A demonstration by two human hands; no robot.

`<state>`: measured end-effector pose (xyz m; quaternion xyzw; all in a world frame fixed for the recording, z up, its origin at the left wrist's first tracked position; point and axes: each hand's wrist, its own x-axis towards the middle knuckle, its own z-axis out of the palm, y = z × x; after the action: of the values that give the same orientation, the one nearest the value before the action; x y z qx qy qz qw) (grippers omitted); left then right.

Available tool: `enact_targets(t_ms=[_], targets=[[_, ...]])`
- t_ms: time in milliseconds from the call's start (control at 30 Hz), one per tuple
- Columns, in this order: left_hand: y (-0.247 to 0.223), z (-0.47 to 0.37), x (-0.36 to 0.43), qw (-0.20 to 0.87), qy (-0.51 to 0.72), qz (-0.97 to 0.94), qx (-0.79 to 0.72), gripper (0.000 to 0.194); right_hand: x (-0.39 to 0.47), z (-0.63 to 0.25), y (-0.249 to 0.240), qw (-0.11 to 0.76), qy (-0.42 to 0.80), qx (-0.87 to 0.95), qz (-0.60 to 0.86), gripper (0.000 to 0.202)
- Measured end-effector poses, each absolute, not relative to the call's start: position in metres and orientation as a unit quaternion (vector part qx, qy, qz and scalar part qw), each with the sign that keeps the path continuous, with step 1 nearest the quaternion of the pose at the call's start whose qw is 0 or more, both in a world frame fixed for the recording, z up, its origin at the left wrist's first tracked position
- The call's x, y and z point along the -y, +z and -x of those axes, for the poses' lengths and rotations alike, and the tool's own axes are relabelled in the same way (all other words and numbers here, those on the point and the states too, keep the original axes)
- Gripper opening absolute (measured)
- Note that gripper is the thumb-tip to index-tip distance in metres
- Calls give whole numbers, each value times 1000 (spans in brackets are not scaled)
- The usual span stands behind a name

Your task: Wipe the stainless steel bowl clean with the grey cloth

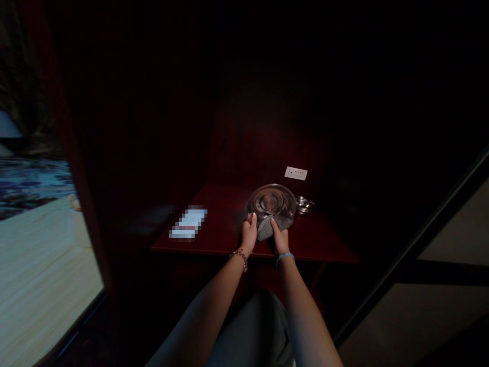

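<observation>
A round, shiny metal basin or lid (270, 199) with ring-shaped steps is tilted up above the dark red shelf; which of the two it is I cannot tell. My left hand (249, 233) grips its near left rim, thumb on top. At the near right rim, my right hand (281, 238) is closed on a grey cloth (266, 229), thumb pressing it against the metal. The cloth hangs between both hands and spreads to the right. Fingers under the rim are hidden. Behind it on the right sits a smaller metal bowl-like piece (305, 205), partly covered.
The dark red shelf (217, 239) ends in a front edge just below my hands. A pale, blurred-out flat object (189, 223) lies on its left. A white socket plate (296, 173) is on the back wall. Dark panels flank the shelf; a light wooden surface (42, 275) stands far left.
</observation>
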<state>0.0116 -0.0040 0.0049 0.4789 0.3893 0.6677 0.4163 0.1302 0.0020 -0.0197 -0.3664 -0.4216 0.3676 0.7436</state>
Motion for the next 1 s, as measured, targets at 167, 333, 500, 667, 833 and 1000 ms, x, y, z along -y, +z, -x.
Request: enact_targets(t_ms=[167, 333, 500, 667, 833, 1000], targets=[[10, -9, 8, 415, 687, -450, -392, 45, -2, -130, -19, 744, 357, 413, 385, 51], [10, -16, 11, 461, 654, -512, -313, 39, -4, -132, -21, 758, 369, 378, 382, 49], [6, -19, 9, 451, 633, -545, -315, 36, -4, -132, -21, 763, 375, 375, 370, 50], [4, -18, 6, 468, 623, -527, -340, 38, -3, -131, -20, 762, 378, 381, 363, 50], [3, -17, 4, 463, 625, -517, -358, 44, -3, -130, -19, 757, 373, 398, 361, 51], [8, -14, 6, 457, 654, -475, -372, 47, -1, -128, -18, 759, 361, 394, 372, 50]])
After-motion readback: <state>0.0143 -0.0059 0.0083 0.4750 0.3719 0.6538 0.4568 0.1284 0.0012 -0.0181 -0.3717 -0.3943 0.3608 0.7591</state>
